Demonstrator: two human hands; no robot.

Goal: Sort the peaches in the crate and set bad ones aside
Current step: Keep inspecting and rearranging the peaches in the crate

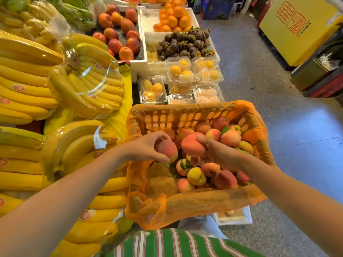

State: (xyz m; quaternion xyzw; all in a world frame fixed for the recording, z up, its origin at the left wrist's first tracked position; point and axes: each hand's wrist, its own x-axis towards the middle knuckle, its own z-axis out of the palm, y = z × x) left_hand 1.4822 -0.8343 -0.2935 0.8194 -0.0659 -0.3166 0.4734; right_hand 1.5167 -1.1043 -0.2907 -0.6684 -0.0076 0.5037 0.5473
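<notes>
- Presently, the left hand [146, 147] grips one pink-red fuzzy peach [168, 150], fingers curled over its top, thumb beneath.
- The right hand [220, 154] grips a second, rounder pink-orange peach [193, 146], fingertips on its upper side.
- Both held fruits sit just beside each other, raised above the orange slatted plastic crate [167, 119], which is lined with orange mesh.
- Below and right of both grips, loose peaches [222, 179] fill the crate's right half.
- Left of the left grip lie wrapped yellow banana bunches [87, 86].

bananas [37, 86] – left, bagged bunches | mangosteens [183, 43] – far pile | clear clamshell boxes [181, 80] | yellow carton [298, 28]
</notes>
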